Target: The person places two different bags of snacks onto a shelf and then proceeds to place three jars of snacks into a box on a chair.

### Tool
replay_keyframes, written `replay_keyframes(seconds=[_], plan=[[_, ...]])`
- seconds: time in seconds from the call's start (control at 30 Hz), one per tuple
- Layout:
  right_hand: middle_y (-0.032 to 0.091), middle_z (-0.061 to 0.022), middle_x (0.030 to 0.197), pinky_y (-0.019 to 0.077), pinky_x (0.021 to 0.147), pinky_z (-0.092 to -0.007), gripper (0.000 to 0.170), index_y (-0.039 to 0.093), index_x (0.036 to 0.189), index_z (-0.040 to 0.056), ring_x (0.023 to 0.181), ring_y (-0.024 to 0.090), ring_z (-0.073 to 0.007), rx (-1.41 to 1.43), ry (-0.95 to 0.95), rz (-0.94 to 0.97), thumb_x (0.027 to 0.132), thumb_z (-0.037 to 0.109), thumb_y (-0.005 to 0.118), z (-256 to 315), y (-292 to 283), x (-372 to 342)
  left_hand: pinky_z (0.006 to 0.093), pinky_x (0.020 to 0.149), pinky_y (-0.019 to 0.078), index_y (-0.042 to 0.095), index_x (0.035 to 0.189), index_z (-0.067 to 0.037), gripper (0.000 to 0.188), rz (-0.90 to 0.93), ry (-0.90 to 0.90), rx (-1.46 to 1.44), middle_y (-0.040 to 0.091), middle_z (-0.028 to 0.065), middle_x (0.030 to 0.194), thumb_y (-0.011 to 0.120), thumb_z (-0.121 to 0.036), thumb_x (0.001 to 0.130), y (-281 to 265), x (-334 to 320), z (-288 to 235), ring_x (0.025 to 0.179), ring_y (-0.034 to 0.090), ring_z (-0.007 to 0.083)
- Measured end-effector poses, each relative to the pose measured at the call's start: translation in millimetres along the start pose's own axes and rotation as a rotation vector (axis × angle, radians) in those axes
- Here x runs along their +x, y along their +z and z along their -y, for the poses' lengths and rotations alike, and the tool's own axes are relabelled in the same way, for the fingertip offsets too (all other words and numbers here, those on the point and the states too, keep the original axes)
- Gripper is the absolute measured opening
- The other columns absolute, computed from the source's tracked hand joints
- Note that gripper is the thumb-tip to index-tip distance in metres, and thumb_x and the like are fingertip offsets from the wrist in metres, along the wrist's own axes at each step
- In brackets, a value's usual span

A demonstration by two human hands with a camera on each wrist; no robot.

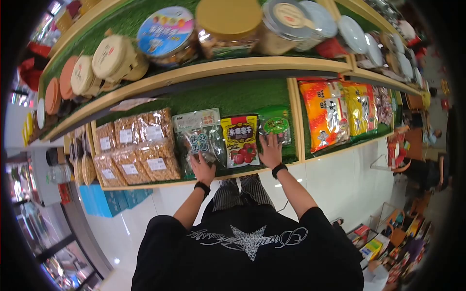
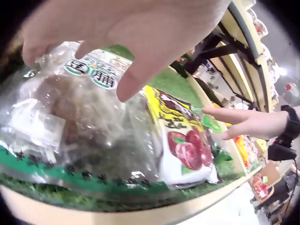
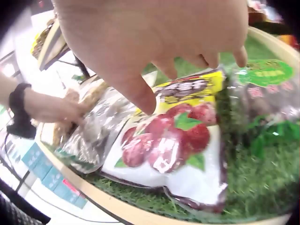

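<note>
Three snack bags lie side by side on the green turf shelf [image 1: 194,94]. My left hand [image 1: 203,169] rests over the lower part of a clear plastic bag [image 1: 182,133] with green lettering, its thumb and fingers spread in the left wrist view. Beside it is a yellow-and-white bag [image 1: 239,145] printed with red fruit. My right hand [image 1: 270,151] lies over the lower left of a green-topped clear bag [image 1: 274,121], close to the fruit bag's edge. In the right wrist view its thumb [image 3: 143,96] overlaps the fruit bag, and its fingers reach away.
Several labelled packs of brown snacks [image 1: 127,140] are stacked at left. Past a wooden divider [image 1: 294,121], orange and yellow bags [image 1: 324,116] stand at right. An upper shelf [image 1: 194,71] of lidded jars overhangs the back. Blue boxes [image 1: 102,196] sit below on the floor.
</note>
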State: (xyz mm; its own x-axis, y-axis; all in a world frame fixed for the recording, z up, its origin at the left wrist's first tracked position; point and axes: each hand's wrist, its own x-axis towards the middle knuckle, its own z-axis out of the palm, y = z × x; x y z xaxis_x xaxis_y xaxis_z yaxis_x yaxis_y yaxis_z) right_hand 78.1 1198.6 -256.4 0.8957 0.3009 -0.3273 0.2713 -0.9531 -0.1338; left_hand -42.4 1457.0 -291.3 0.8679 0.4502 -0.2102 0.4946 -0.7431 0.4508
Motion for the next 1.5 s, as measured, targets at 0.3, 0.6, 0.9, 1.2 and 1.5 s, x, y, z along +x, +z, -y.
replay_keyframes(seconds=[0.3,0.6,0.9,1.2,1.5], plan=[[0.006,-0.0131,0.148,0.0421,0.086,-0.0568,0.076,0.021,0.14,0.0282,0.134,0.013,-0.0355,0.05,0.2,0.086,0.076,0.022,0.061,-32.1,20.5,3.3,0.0488,0.104,0.0205,0.027,0.134,-0.004,0.083,0.256,0.027,-0.021,0.013,0.0358,0.136,0.069,-0.028,0.067,-23.4,-28.6,-7.5,0.127,0.016,0.0484],[0.021,-0.025,0.14,0.0352,0.095,-0.0524,0.065,0.03,0.136,0.0266,0.123,0.035,-0.0405,0.354,0.035,-0.119,0.078,0.025,0.058,-61.7,7.0,-55.6,0.0497,0.103,0.0216,0.032,0.132,-0.004,0.075,0.311,0.2,-0.085,0.023,0.0347,0.134,0.066,-0.03,0.07,-14.1,-14.0,-102.0,0.125,0.023,0.0475],[0.059,-0.0168,0.105,0.0429,0.087,-0.0398,0.039,0.054,0.115,0.0094,0.099,0.054,-0.0334,0.917,0.466,-0.244,0.082,0.029,0.054,-227.8,20.7,-294.0,0.0359,0.091,0.0392,0.041,0.125,0.001,0.055,0.608,0.492,-0.491,0.047,0.0185,0.122,0.063,-0.018,0.078,19.0,-110.1,-309.6,0.112,0.047,0.0275],[0.061,-0.0161,0.098,0.0476,0.075,-0.0368,0.029,0.061,0.106,0.0098,0.086,0.06,-0.0298,0.842,1.244,-0.682,0.081,0.024,0.057,-299.5,-1.5,-527.4,0.0308,0.087,0.0419,0.052,0.116,-0.002,0.033,1.094,0.955,-0.566,0.058,0.0109,0.111,0.055,-0.007,0.083,62.6,-220.3,-463.6,0.103,0.054,0.0204],[0.064,-0.0128,0.092,0.0466,0.077,-0.0294,0.023,0.063,0.102,0.0048,0.083,0.061,-0.0222,1.132,1.231,-1.05,0.082,0.015,0.059,-261.0,2.8,-504.8,0.0277,0.083,0.044,0.055,0.111,-0.002,0.028,1.289,1.139,-0.471,0.061,0.0086,0.102,0.056,-0.006,0.083,93.7,-282.2,-540.2,0.091,0.056,0.0159]])
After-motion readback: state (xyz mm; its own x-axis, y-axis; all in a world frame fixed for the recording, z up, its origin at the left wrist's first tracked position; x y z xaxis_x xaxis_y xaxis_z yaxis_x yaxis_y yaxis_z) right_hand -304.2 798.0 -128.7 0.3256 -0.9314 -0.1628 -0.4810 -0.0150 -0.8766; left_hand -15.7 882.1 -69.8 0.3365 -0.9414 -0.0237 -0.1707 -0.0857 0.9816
